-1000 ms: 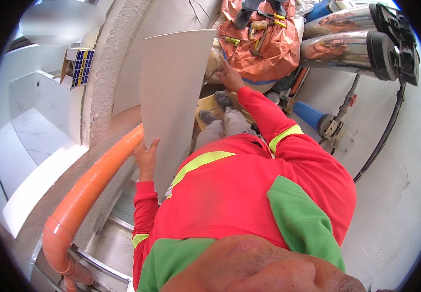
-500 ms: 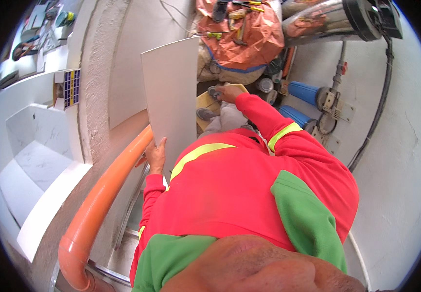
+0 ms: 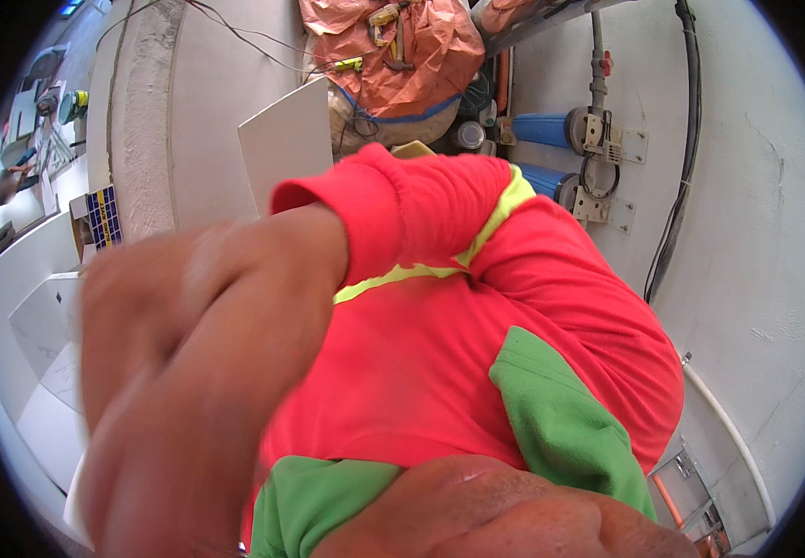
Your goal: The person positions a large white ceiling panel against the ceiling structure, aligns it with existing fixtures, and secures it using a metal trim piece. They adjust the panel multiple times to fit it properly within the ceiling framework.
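My right hand (image 3: 189, 344), raised very close to the camera, fills the left middle of the head view. It is smeared by motion, so I cannot make out its fingers or whether they hold anything. The red sleeve (image 3: 421, 205) of that arm crosses my chest. Behind the arm stands a flat white panel (image 3: 291, 139); only its upper part shows. My left hand is out of sight, with the raised right hand and arm covering that area.
Ahead lies an orange sheet (image 3: 440, 56) over a bulky sack, with a hammer (image 3: 400, 46) on top. Blue filter housings (image 3: 542, 130) and a black cable (image 3: 686, 158) are on the right wall. A dark wire (image 3: 244, 42) hangs near the panel. Left is a white marbled basin (image 3: 45, 316).
My right hand has swung up from low ahead, near my feet, toward the camera and to the left. It now hides my left hand, which was at the panel's edge, and the orange pipe.
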A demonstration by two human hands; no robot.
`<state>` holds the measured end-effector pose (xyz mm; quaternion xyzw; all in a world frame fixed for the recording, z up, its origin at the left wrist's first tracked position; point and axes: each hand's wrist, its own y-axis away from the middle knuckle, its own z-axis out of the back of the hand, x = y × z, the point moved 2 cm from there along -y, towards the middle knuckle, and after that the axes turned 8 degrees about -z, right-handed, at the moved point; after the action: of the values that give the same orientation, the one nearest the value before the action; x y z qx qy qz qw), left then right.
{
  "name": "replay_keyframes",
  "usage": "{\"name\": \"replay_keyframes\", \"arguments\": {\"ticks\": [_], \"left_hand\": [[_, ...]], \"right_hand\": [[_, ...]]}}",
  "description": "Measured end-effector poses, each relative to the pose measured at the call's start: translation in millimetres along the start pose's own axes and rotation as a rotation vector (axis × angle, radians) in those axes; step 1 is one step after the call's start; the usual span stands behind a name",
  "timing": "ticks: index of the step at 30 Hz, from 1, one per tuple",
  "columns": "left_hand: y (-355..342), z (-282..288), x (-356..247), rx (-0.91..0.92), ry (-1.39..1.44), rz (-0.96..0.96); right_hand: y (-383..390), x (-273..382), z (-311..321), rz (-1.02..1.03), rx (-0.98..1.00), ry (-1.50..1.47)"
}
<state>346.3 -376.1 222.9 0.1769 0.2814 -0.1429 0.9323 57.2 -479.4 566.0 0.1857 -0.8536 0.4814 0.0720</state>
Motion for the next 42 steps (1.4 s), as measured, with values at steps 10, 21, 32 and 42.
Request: {"name": "replay_keyframes", "arguments": {"ticks": [10,21,32,42], "left_hand": [[18.3,0.5,6.3,-0.005,-0.01,0.018],[22.4,-0.8,7.5,-0.044,-0.027,0.001],[16.2,-8.4,8.7,-0.067,-0.038,-0.002],[8.6,-8.3,22.4,-0.115,0.059,0.052]], "right_hand": [[-42.2,-32.5,-15.0,-0.163,0.094,0.044],[-24.9,-30.7,-16.6,-0.362,0.062,0.206],[27.4,100.1,-6.9,-0.741,-0.378,1.099],[10.6,286.7,-58.4,-1.186,-0.167,2.603]]}}
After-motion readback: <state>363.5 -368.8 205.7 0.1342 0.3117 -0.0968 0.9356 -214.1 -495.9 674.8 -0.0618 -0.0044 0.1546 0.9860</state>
